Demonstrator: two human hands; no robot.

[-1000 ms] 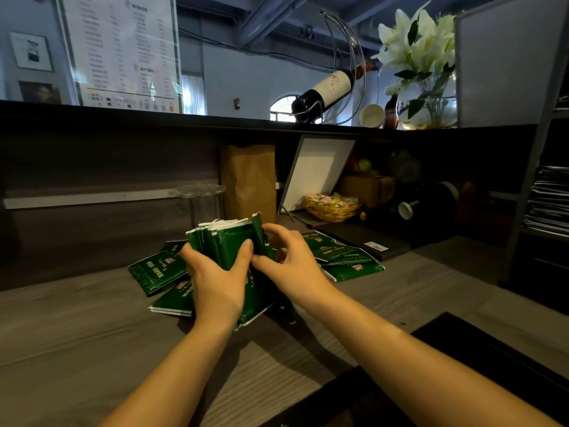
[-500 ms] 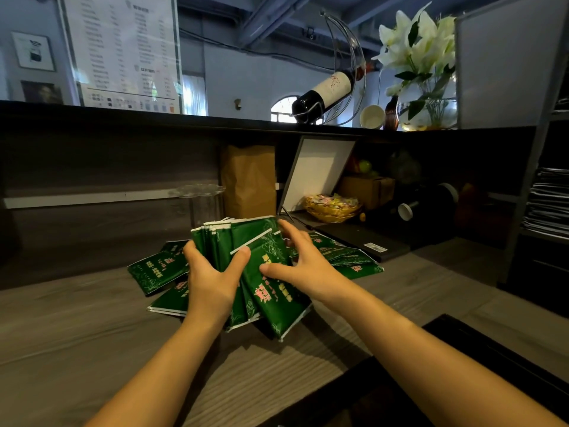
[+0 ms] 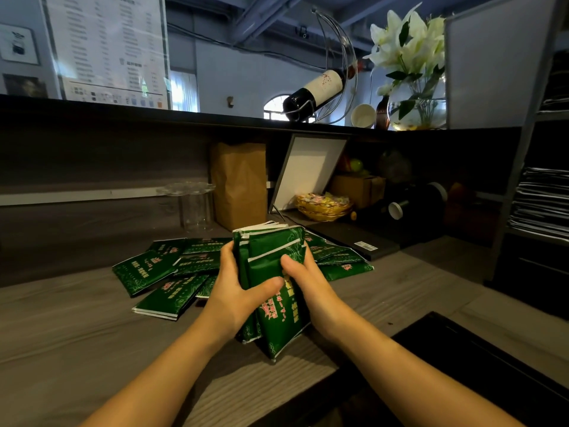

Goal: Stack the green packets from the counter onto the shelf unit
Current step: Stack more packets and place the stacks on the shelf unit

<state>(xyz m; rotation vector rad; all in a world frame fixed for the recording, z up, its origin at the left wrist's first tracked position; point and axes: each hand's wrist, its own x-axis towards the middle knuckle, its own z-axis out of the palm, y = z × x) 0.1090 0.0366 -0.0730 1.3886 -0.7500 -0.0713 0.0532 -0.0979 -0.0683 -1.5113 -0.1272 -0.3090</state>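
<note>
Both hands clasp one bundle of green packets (image 3: 268, 252), held upright on edge between them. The left hand (image 3: 234, 292) curls round the bundle's left side, its thumb laid across the front face and its fingers wrapped behind. The right hand (image 3: 312, 283) closes on the right side, thumb pressed to the front face and fingers hidden behind the packets. The packets in the bundle are unevenly aligned, their white top seams stepped one behind another; whether the lowest corner touches the counter (image 3: 77, 331) cannot be told. Behind the hands, loose green packets lie flat on the grey wood-grain counter in two overlapping groups: a left scatter (image 3: 160, 272) and a right scatter (image 3: 343, 260). Farther back stand a clear glass jar (image 3: 192, 206), a brown paper bag (image 3: 240, 183), a white board (image 3: 308, 171) leaning against the back panel, and a gold basket of sweets (image 3: 323, 206). On the raised ledge above are a wine bottle (image 3: 317, 90) tilted in a wire holder and a glass vase of white lilies (image 3: 414, 97). The shelf unit (image 3: 523, 155) stands at the right edge, well apart from the packets.
</note>
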